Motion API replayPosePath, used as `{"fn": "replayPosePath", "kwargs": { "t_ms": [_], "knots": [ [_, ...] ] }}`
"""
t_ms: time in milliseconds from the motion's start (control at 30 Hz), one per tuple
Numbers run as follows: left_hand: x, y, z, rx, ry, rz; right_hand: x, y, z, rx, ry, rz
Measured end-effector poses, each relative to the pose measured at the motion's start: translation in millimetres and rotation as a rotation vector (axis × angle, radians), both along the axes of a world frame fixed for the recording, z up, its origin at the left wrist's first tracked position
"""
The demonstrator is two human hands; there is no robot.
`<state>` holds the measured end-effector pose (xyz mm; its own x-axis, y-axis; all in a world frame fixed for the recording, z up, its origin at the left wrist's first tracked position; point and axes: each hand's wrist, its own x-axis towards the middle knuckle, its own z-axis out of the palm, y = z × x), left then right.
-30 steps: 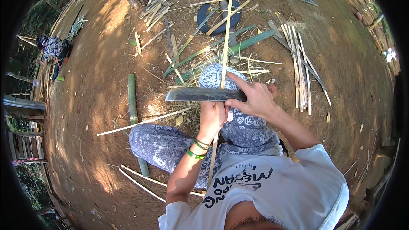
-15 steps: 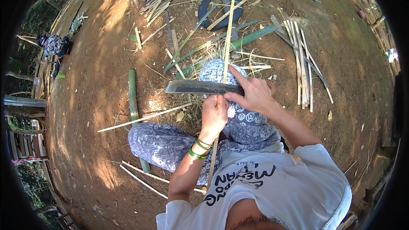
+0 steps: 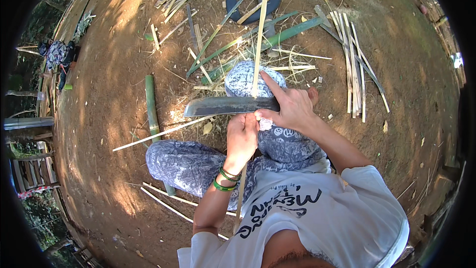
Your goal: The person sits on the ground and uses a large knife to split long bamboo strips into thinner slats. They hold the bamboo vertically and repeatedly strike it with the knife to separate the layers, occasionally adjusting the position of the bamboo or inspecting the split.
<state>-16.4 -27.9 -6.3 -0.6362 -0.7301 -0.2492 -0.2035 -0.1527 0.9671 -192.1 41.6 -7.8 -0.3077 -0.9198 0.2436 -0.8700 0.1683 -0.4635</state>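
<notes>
While the person sits on bare dirt with patterned trousers point(image 3: 188, 161) drawn up, both hands work at one bamboo strip point(image 3: 259, 34). Left hand point(image 3: 242, 136): grip closed around the strip just below the blade, fist upright, green bangles point(image 3: 225, 181) at the wrist. Right hand point(image 3: 292, 106): grip closed on the handle end of a knife point(image 3: 228, 105), index finger stretched along the blade's back. Blade lies level, pointing to the left of the right grip, crossing the strip just above the left grip; the edge touches the strip, though how deep it sits I cannot tell. Strip runs from under the left grip, past the raised knee point(image 3: 248, 77), far forward over the litter.

Ahead of both grips: loose green and pale splints, a dark tyre point(image 3: 238, 7). Right of the right grip: a bundle of pale slats point(image 3: 352, 69), well apart. Left of the left grip: a green culm point(image 3: 151, 101) lying on the dirt, a thin pale splint point(image 3: 153, 136) crossing it. Behind the left grip, more pale splints beside the trousers.
</notes>
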Motion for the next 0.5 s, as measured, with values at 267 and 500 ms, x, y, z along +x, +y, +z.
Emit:
{"fn": "replayPosePath", "kwargs": {
  "t_ms": [267, 500],
  "knots": [
    [21, 4, 6, 0.051, 0.028, -0.078, -27, -10, -13, 0.039, -0.311, -0.214],
    [-22, -16, 9, 0.054, 0.023, 0.011, -10, -7, 4, 0.026, -0.104, 0.000]
  ]
}}
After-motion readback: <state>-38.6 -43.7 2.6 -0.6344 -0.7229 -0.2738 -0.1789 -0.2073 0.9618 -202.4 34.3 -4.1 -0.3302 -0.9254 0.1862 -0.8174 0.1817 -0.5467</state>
